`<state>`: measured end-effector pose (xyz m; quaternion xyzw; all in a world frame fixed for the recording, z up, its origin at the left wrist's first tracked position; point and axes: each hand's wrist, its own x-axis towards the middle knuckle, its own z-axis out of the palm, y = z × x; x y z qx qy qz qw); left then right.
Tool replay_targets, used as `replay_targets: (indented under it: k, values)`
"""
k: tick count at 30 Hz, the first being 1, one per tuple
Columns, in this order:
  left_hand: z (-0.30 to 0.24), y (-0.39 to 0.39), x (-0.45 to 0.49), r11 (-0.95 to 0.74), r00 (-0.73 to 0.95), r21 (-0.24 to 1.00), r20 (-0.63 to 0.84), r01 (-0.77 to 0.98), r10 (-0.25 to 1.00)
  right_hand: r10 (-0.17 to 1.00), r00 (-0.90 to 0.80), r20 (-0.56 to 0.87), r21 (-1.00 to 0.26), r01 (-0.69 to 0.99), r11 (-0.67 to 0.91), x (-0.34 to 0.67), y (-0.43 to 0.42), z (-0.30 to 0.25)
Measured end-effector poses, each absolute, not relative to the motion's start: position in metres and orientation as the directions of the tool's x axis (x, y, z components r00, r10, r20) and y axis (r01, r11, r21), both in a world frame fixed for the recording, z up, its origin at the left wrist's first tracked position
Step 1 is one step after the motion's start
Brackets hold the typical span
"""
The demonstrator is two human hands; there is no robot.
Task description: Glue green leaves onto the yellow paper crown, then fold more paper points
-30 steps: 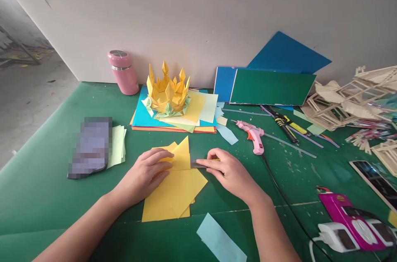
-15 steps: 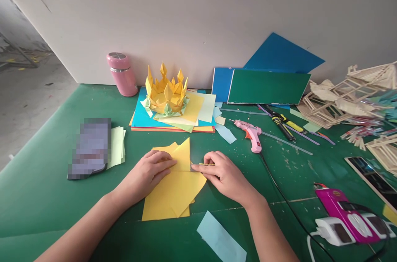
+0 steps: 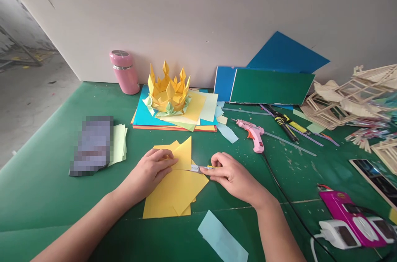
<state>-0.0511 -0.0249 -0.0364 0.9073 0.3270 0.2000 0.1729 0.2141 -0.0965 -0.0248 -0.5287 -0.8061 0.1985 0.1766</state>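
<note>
Yellow paper [image 3: 173, 194] lies flat on the green worktop [image 3: 46, 196], directly in front of the person, and both hands are at its upper part. The left hand [image 3: 149, 171] rests on top of it, palm down, with the fingers stretched and pressing the sheet. It does not grip anything. The right hand [image 3: 232, 175] is just beside the paper's right edge and is closed around a small cutter knife [image 3: 200, 168]. The silver blade points left and its tip touches the paper's edge, near the fingertips of the left hand.

More than one yellow sheet lies here, one over another and a little turned, so several corners stick out at the bottom and on the right. At the top one part is folded up into a pointed triangle, and a straight line runs across below it, at the height of the blade.

Compared with half a second ago, the right hand has moved a little to the right, away from the sheet, and more of the blade now shows between the fingers and the paper. The left hand keeps almost the same place and the same flat pressure. The paper itself has not shifted on the worktop.
</note>
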Motion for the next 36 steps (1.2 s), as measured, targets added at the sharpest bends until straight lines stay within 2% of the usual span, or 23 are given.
replay_targets:
  k: [15, 23, 36]
  values:
    - [-0.04, -0.023, -0.054, -0.734, 0.714, 0.446, 0.254, 0.512, 0.652, 0.915, -0.389, 0.106, -0.519, 0.763, 0.385, 0.206, -0.094, -0.026]
    - [-0.038, -0.023, -0.053, -0.746, 0.718, 0.426, 0.266, 0.511, 0.643, 0.905, -0.403, 0.137, -0.462, 0.782, 0.419, 0.202, -0.092, -0.024]
    - [-0.042, -0.021, -0.054, -0.766, 0.727, 0.411, 0.287, 0.495, 0.624, 0.891, -0.415, 0.184, -0.467, 0.76, 0.451, 0.2, -0.086, -0.031]
